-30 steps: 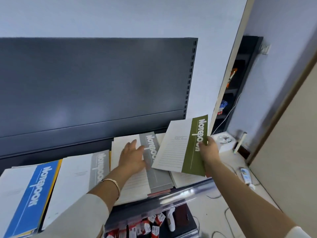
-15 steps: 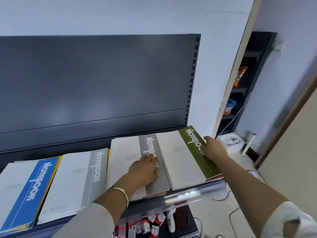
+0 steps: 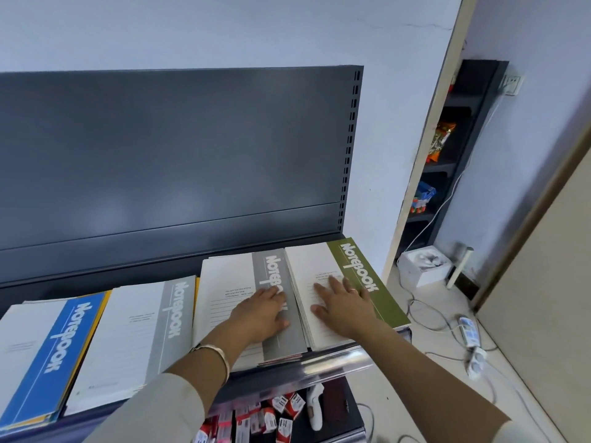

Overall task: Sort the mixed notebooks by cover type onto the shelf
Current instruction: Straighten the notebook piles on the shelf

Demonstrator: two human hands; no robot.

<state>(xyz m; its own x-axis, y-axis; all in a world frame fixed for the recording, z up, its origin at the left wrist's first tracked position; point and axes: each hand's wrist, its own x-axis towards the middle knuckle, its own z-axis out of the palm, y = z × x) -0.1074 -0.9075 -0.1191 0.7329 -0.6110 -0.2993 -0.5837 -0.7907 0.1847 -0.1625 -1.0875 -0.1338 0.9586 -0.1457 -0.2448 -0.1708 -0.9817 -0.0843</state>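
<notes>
You've laid the olive-banded white notebook (image 3: 355, 270) flat on the dark metal shelf (image 3: 332, 359). Your right hand (image 3: 343, 310) and left hand (image 3: 259, 314) press flat with straight fingers, gripping nothing. It looks sorted.

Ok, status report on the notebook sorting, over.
Left hand open, flat on white grey-banded paper notebook. Right hand open, flat on white green-banded paper notebook, lying at right end of dark metal shelf. Nothing else on either.

I see four flat piles side by side on the dark shelf (image 3: 96, 273): blue-band notebooks (image 3: 48, 353) at left, the left grey-band notebooks (image 3: 144, 334), the right grey-band notebooks (image 3: 230, 282), and the green-band notebook (image 3: 355, 266) at the right end.
</notes>
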